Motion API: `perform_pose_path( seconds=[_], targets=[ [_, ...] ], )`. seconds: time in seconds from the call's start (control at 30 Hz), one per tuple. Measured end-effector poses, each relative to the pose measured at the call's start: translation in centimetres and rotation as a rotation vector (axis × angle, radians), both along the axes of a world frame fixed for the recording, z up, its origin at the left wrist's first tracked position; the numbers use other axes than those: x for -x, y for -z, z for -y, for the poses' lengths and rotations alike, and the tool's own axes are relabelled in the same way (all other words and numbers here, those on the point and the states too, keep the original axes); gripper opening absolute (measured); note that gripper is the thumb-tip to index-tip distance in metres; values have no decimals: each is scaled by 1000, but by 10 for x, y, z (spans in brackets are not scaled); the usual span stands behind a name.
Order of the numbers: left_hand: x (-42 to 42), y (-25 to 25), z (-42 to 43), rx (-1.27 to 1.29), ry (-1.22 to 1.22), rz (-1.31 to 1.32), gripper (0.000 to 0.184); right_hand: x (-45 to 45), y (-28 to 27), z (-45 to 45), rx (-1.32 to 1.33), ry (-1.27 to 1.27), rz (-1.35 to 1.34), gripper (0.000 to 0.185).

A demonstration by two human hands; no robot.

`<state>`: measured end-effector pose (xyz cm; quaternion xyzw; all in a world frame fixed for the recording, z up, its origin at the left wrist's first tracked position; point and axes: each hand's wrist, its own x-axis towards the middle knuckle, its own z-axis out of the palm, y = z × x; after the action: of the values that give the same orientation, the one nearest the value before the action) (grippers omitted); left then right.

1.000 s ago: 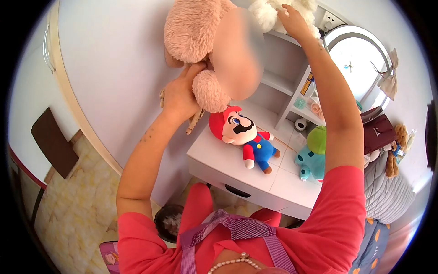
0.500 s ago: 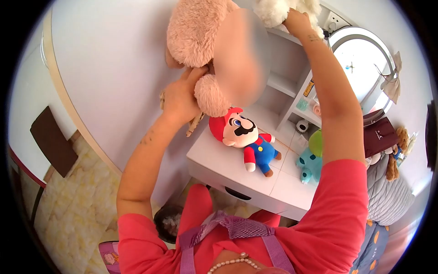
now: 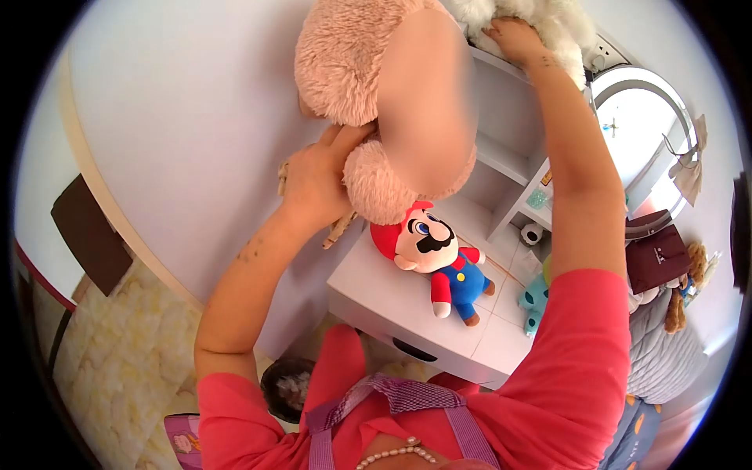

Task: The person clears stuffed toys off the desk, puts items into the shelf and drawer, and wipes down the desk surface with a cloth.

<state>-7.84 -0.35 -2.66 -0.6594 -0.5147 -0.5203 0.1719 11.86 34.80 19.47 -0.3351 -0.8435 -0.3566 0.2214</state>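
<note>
A large fluffy pink plush toy [image 3: 341, 59] is held up by my left hand [image 3: 317, 178], whose fingers are closed into its fur. Part of the toy is blurred. At the top, my right hand [image 3: 513, 41] is on a white fluffy plush [image 3: 560, 27], its fingers bent against the fur. Below the pink toy a plush figure in a red cap and blue overalls [image 3: 435, 258] lies on the white desk [image 3: 384, 301]. Right of it is a teal plush [image 3: 534, 301], partly hidden by my right arm.
White shelves [image 3: 505, 160] rise behind the desk. To the right are a round mirror [image 3: 646, 129], a maroon bag [image 3: 656, 254], a brown teddy bear [image 3: 675, 312] and a grey cushion [image 3: 666, 352]. A dark bin [image 3: 288, 385] stands on the floor.
My right hand has moved from the white plush's edge further onto it, its fingers now lower against the fur. The view has shifted, and the pink toy appears slightly lower and further right.
</note>
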Motion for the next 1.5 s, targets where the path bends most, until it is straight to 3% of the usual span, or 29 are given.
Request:
perform_pose_path(
  seconds=[0.1, 0.13, 0.17, 0.33, 0.53, 0.63, 0.73, 0.83, 0.93, 1.03, 1.13, 1.23, 1.33, 1.5],
  targets=[
    [-3, 5, 1, 35, -29, -3, 61, -10, -11, 6, 149, 85, 30, 48],
    [-3, 5, 0, 43, -26, -1, 62, -14, -7, 7, 29, 77, 62, 54],
    [-2, 4, 0, 46, -27, -1, 62, -16, -8, 9, 70, 74, 57, 55],
    [-7, -1, 8, 61, 13, 70, 60, -9, -25, 143, 186, 123, 97, 59],
    [-13, -9, 17, 52, 19, 97, 56, -35, -27, 142, -65, -135, -35, 41],
    [-16, -10, 15, 37, 37, 95, 55, -46, -27, 144, -441, -199, -68, 34],
    [-15, -10, 14, 51, 1, 85, 55, -46, -34, 148, -729, -303, 38, 32],
    [-15, -10, 12, 87, -41, 77, 56, -52, -44, 110, -852, -202, 117, 32],
    [-14, -9, 13, 153, -33, 94, 58, -70, -69, 18, -275, 277, 34, 57],
    [-8, -4, 9, 132, -17, 81, 60, -54, -57, 38, 269, 67, -271, 53],
    [-9, -7, 11, 180, 6, 138, 61, -48, -50, 41, 13, 80, -122, 43],
    [-6, -3, 10, 159, 9, 136, 62, -44, -46, 60, -12, -109, -181, 30],
    [-12, -5, 15, 167, 18, 164, 63, -58, -59, 51, -222, -287, -42, 28],
    [-18, -14, 20, 174, 65, 233, 63, -70, -60, 87, -270, -250, -162, 24]
  ],
)
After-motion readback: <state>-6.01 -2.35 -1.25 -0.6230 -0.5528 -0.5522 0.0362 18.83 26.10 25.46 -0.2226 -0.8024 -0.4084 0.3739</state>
